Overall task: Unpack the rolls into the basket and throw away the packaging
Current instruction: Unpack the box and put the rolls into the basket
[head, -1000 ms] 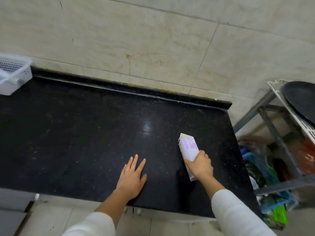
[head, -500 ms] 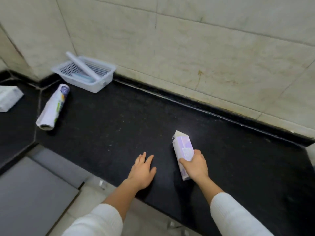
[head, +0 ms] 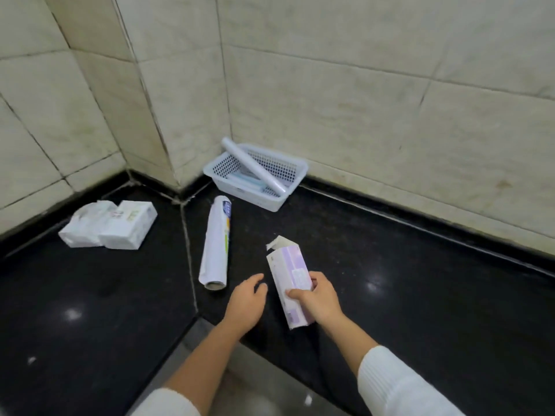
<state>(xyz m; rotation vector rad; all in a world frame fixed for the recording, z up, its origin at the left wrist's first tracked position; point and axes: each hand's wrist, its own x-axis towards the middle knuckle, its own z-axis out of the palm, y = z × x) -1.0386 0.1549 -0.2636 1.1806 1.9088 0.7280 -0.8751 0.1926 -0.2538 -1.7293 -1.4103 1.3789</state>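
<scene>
My right hand (head: 319,298) grips a long purple and white carton (head: 289,274), its torn top flap standing open toward the wall. Just left of the carton, my left hand (head: 244,301) hovers over the black counter, fingers loosely curled and holding nothing. A wrapped white roll (head: 215,243) lies on the counter beyond my left hand. Against the tiled wall stands a white perforated basket (head: 295,169). One pale roll (head: 253,166) leans across its rim, and a bluish roll lies inside.
Two white packs (head: 109,225) sit on the counter at the far left, near the wall corner. The black counter (head: 420,283) bends around an inner corner, with its front edge just below my hands. Tiled walls close off the back.
The view has swung left, bringing the basket, the loose roll and the white packs into sight. My left hand has lifted off the counter toward the carton; my right hand still holds it.
</scene>
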